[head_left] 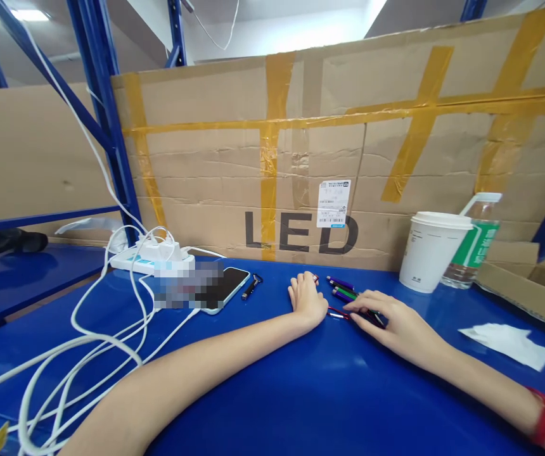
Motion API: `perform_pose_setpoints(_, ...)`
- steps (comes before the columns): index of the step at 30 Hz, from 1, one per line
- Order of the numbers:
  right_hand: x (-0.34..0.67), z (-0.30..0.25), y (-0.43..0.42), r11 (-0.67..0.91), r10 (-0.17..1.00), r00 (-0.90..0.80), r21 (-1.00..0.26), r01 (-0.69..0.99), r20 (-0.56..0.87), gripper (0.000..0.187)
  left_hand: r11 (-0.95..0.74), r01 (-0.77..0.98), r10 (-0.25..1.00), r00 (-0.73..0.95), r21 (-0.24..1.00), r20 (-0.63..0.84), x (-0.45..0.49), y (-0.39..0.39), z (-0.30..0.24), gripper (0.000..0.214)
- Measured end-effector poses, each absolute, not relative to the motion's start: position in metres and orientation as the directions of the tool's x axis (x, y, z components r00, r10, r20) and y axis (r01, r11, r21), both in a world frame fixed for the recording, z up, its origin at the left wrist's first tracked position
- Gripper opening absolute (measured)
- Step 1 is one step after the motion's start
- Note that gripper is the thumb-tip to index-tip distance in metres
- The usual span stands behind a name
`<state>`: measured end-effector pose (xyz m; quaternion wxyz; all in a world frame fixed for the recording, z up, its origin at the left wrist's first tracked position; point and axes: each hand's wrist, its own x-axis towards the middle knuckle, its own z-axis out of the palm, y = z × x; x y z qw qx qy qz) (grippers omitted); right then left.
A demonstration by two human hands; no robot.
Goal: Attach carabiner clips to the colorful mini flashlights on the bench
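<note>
My left hand [308,299] rests on the blue tabletop with its fingers curled. A small red bit of something shows at its fingertips; the rest is hidden behind the hand. To the right, my right hand [396,323] lies over several slim pen-like sticks, its thumb apart from its stretched fingers. Among these sticks are a purple one [339,283], a green one [345,294] and a red one [336,313] with a metal part. The red one's right end reaches the gap by my right thumb. A dark stick lies partly under that hand.
Left of my hands lie a short black stick [250,288] with a metal end and a phone [227,288]. White cables [104,342] run from a power strip [130,261]. At right stand a lidded paper cup [431,253], a bottle [476,247], crumpled tissue [507,342] and a carton [533,291].
</note>
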<state>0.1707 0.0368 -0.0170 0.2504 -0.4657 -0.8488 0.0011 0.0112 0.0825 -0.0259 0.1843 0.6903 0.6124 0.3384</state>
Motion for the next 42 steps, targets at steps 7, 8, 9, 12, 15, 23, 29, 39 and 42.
perform_pose_setpoints(7, 0.17, -0.019, 0.037, 0.563, 0.8, -0.442, -0.25, 0.788, 0.406, 0.028, -0.162, 0.696, 0.971, -0.016, 0.7, 0.241, 0.011, 0.083, -0.025, 0.018)
perform_pose_setpoints(8, 0.171, -0.019, 0.038, 0.562, 0.802, -0.443, -0.252, 0.788, 0.402, 0.028, -0.159, 0.691, 0.971, -0.021, 0.705, 0.24, 0.01, 0.084, -0.025, 0.018)
perform_pose_setpoints(9, 0.17, -0.019, 0.038, 0.561, 0.803, -0.443, -0.254, 0.788, 0.4, 0.028, -0.165, 0.687, 0.97, -0.015, 0.707, 0.241, 0.01, 0.086, -0.025, 0.019)
perform_pose_setpoints(12, 0.17, -0.019, 0.038, 0.562, 0.803, -0.447, -0.252, 0.788, 0.393, 0.027, -0.209, 0.69, 0.967, 0.04, 0.693, 0.252, 0.007, 0.092, -0.023, 0.02)
perform_pose_setpoints(15, 0.169, -0.018, 0.038, 0.574, 0.797, -0.464, -0.244, 0.782, 0.386, 0.027, -0.255, 0.698, 0.959, 0.097, 0.669, 0.265, 0.003, 0.099, -0.023, 0.022)
perform_pose_setpoints(23, 0.17, -0.019, 0.038, 0.583, 0.785, -0.464, -0.235, 0.778, 0.411, 0.026, -0.324, 0.677, 0.942, 0.165, 0.661, 0.292, -0.001, 0.11, -0.03, 0.013)
perform_pose_setpoints(29, 0.17, -0.019, 0.037, 0.572, 0.788, -0.456, -0.218, 0.791, 0.413, 0.024, -0.374, 0.582, 0.926, 0.195, 0.722, 0.323, 0.001, 0.112, -0.031, 0.021)
perform_pose_setpoints(39, 0.174, -0.02, 0.041, 0.488, 0.829, -0.269, -0.397, 0.778, 0.491, 0.03, -0.82, 0.377, 0.572, 0.496, 0.432, 0.653, 0.005, 0.09, -0.027, 0.008)
perform_pose_setpoints(42, 0.176, -0.02, 0.043, 0.505, 0.828, -0.251, -0.471, 0.723, 0.502, 0.034, -0.861, 0.361, 0.509, 0.601, 0.359, 0.617, 0.004, 0.081, -0.023, 0.012)
